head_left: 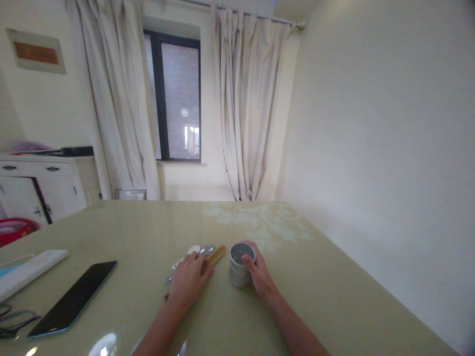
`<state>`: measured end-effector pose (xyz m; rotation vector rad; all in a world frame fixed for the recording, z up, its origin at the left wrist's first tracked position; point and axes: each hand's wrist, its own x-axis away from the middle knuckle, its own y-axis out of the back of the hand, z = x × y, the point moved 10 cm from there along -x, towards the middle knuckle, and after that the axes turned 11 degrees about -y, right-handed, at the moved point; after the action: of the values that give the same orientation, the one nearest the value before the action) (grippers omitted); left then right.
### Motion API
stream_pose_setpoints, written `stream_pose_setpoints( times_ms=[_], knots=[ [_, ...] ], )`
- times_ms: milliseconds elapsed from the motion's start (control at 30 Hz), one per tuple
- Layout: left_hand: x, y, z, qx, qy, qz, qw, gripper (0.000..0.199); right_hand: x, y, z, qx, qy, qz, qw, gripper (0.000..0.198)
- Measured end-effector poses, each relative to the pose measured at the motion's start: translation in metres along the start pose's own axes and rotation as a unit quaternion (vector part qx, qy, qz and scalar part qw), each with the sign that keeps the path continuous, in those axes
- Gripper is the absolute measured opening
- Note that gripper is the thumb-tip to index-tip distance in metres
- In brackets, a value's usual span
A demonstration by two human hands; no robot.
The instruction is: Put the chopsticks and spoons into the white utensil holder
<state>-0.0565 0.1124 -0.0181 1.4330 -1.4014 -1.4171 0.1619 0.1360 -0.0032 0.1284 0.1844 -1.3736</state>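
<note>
On the table, my right hand is wrapped round the side of a grey cylindrical utensil holder, its thumb over the rim. The holder stands upright, and small holes show in its bottom. To its left, my left hand is closed over a bundle of wooden chopsticks, which lies between thumb and fingers. Just beyond that hand are metal spoons and a white spoon, partly covered by the fingers. Handle ends of other utensils stick out at its left side.
A black tablet or large phone lies at the left, beside a white box-like object and a pair of glasses. The glossy table runs along the right wall. A white cabinet stands at the far left, near a red basket.
</note>
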Motion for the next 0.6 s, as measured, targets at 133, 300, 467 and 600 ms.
stream_pose_setpoints(
  times_ms=[133,300,467,600],
  knots=[
    [0.000,0.002,0.003,0.024,0.007,0.001,1.000,0.020,0.000,0.003,-0.002,-0.003,0.007,0.003,1.000,0.079],
    [0.001,0.007,0.000,0.035,0.001,-0.002,0.999,0.012,-0.003,0.011,-0.005,0.003,0.012,-0.019,1.000,0.086],
    [0.001,0.005,-0.004,0.050,-0.015,0.005,0.999,0.011,-0.001,0.016,0.002,0.028,0.031,-0.033,0.999,0.092],
    [0.000,0.005,-0.003,0.046,-0.014,-0.001,0.999,0.015,0.003,0.015,0.009,0.057,0.052,-0.030,0.997,0.095]
  ],
)
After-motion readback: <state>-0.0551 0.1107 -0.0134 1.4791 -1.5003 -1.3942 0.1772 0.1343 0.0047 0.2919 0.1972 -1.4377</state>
